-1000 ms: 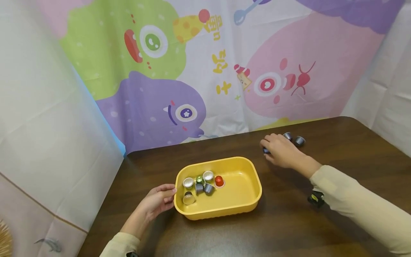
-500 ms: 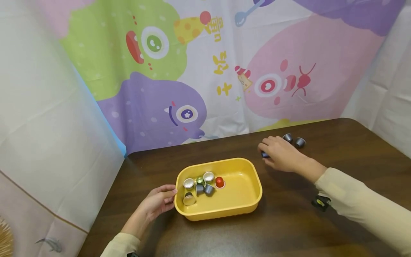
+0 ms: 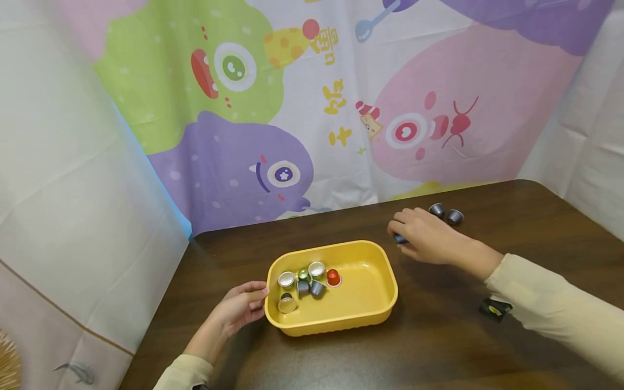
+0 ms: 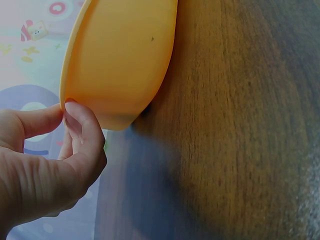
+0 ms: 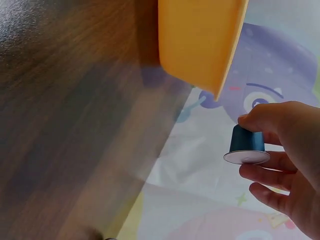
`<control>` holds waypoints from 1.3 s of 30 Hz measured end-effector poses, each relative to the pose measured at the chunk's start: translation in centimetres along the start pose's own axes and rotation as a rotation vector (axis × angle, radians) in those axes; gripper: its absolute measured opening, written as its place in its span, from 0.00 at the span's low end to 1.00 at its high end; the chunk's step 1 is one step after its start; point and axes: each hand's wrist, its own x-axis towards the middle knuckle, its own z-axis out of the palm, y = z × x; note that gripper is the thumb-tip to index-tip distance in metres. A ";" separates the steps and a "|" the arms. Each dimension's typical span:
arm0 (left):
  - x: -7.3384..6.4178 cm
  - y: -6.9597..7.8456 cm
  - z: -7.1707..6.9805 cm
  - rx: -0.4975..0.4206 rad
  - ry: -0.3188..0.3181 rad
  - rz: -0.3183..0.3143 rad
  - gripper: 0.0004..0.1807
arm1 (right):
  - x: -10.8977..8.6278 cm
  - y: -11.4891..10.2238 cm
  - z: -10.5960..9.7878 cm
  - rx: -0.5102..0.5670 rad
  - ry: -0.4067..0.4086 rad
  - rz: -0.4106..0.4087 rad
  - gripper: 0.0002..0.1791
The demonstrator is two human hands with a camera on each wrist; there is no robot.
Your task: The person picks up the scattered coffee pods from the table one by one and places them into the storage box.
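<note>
A yellow plastic bin (image 3: 361, 303) stands on the table with several coffee capsules grouped in its left half, among them a red capsule (image 3: 333, 277) and a grey capsule (image 3: 318, 289). My left hand (image 3: 241, 306) pinches the bin's left rim between thumb and fingers, as the left wrist view shows. Up and right of the bin, my right hand (image 3: 424, 235) holds a dark blue coffee capsule (image 5: 247, 140) between thumb and fingers, apart from the bin. Its pale lid faces down in the right wrist view.
Two dark grey capsules (image 3: 446, 213) lie at the back of the brown table (image 3: 526, 260), just beyond my right hand. A cartoon-printed cloth (image 3: 341, 179) hangs behind the table's far edge. White cloth (image 3: 73, 162) closes off the left side.
My right hand has drawn slightly left and toward me with the blue capsule, away from the two grey ones. The left hand and bin stay put.
</note>
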 end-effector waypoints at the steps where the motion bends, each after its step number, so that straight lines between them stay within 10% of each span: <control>1: 0.0 0.0 0.0 -0.001 -0.006 0.003 0.13 | 0.1 -0.1 -0.1 -0.002 0.000 -0.003 0.16; 20: -0.2 0.0 0.2 -0.014 -0.012 0.004 0.09 | 1.7 -1.3 -1.5 0.068 -0.025 -0.068 0.13; 39: 0.0 0.0 0.0 -0.016 -0.023 0.006 0.12 | 5.0 -3.5 -2.7 0.212 -0.367 -0.082 0.09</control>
